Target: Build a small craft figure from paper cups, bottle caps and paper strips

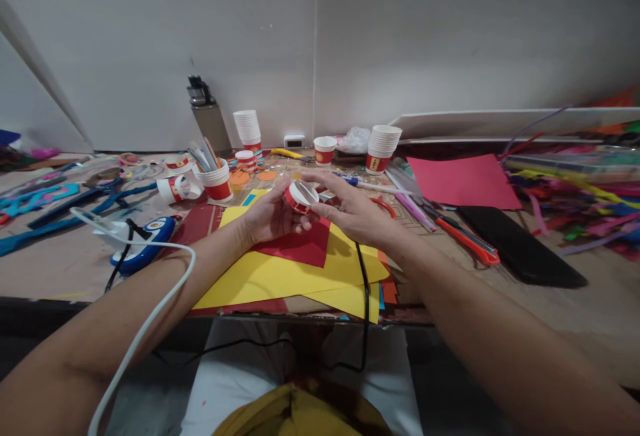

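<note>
My left hand (274, 215) holds a small red and white piece of paper cup (299, 197) from the left, its fingers curled beneath it. On the right side, my right hand (349, 208) has its thumb and fingers against the same piece. Below both hands lies a red paper sheet (305, 246) on top of yellow sheets (250, 281). Part of red-handled scissors (384, 207) shows just behind my right hand.
A cup of pens (216, 183) stands left of the hands, beside a tipped cup (173, 189). Stacked cups (383, 149) and yellow-handled pliers (289, 154) are at the back. A red cutter (470, 241) and black phone-like slab (520, 246) lie right. A black cable (365, 283) hangs over the edge.
</note>
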Demonstrator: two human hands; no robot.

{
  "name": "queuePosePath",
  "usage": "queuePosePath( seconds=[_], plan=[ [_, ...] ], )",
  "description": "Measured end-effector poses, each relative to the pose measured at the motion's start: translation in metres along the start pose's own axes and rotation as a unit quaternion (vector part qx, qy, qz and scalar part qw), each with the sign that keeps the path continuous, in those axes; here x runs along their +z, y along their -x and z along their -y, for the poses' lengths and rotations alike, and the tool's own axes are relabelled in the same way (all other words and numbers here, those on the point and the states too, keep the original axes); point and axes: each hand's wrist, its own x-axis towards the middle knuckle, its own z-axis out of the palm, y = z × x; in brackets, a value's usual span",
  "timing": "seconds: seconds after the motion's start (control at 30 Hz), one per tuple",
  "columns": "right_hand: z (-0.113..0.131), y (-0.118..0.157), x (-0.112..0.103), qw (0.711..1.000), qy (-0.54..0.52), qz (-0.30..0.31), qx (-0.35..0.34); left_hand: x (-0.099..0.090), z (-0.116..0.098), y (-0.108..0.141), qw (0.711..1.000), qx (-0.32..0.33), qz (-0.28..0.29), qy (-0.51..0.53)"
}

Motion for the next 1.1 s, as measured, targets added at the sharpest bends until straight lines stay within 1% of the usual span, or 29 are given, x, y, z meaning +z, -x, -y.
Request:
queuePosePath(
  seconds=[0.2,0.4,0.63,0.87,1.1],
  plan=[
    [-0.002,-0.0014,0.0016,1.0,-0.024,-0.008,0.018,0.0008,0.001,0.0004,1.0,-0.016,0.002,-0.002],
    [-0.0059,-0.0019,0.0021,0.999,-0.04,-0.017,0.014,0.0011,0.0012,-0.0002,1.0,-0.018,0.001,-0.004],
    [-0.0018,-0.0028,0.0012,0.998,-0.049,-0.004,0.037,0.0021,0.002,-0.0007,1.0,-0.015,-0.019,-0.004],
    [0.0025,-0.0029,0.0004,0.999,-0.028,0.0,0.045,0.0,0.0034,-0.0011,1.0,-0.015,-0.022,-0.002],
    [0.0033,-0.0019,0.0012,0.999,-0.029,-0.005,0.044,0.0019,0.0034,-0.0002,0.999,-0.009,-0.034,-0.005]
  ],
)
